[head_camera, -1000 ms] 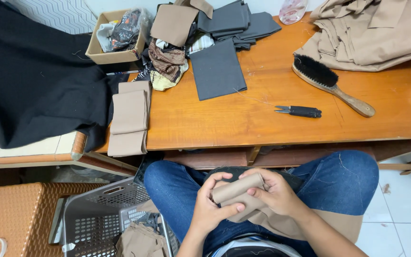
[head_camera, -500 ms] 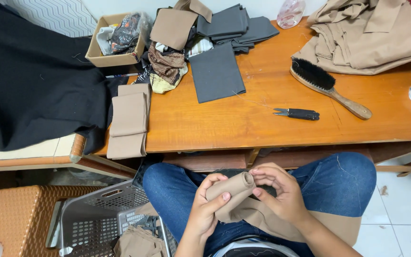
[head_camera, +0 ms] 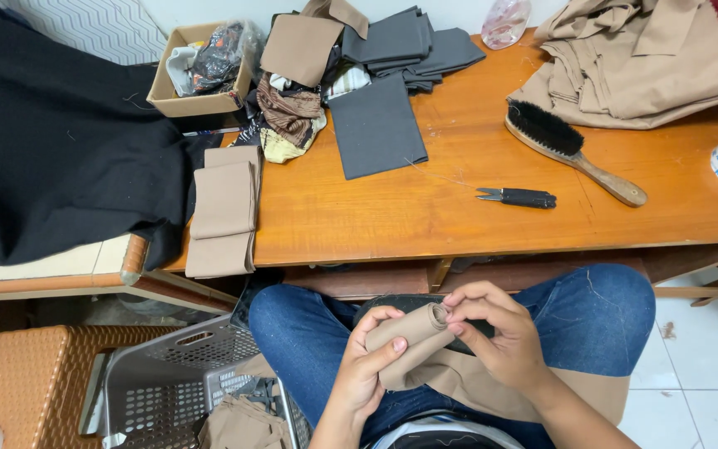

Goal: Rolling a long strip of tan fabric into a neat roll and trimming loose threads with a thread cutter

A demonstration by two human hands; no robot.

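1. The left hand (head_camera: pixel 369 359) and the right hand (head_camera: pixel 492 337) are both clamped on a rolled piece of tan cloth (head_camera: pixel 409 337), held over the lap in blue jeans (head_camera: pixel 608 312), near the middle of the scene.
2. The left hand's fingers wrap the roll from the left; the right hand's fingertips (head_camera: pixel 452 320) pinch its rolled end.
3. More tan fabric (head_camera: pixel 475 391) lies across the lap beneath the hands.
4. A grey perforated plastic basket (head_camera: pixel 168 378) stands near left, with tan cloth inside.
5. On the orange wooden table (head_camera: pixel 425 208), further off, lie small black thread snips (head_camera: pixel 521 197), a wooden-handled black-bristle brush (head_camera: pixel 571 150) and a flat dark grey fabric square (head_camera: pixel 376 125).
6. Folded tan fabric strips (head_camera: pixel 226 208) hang over the table's left edge.
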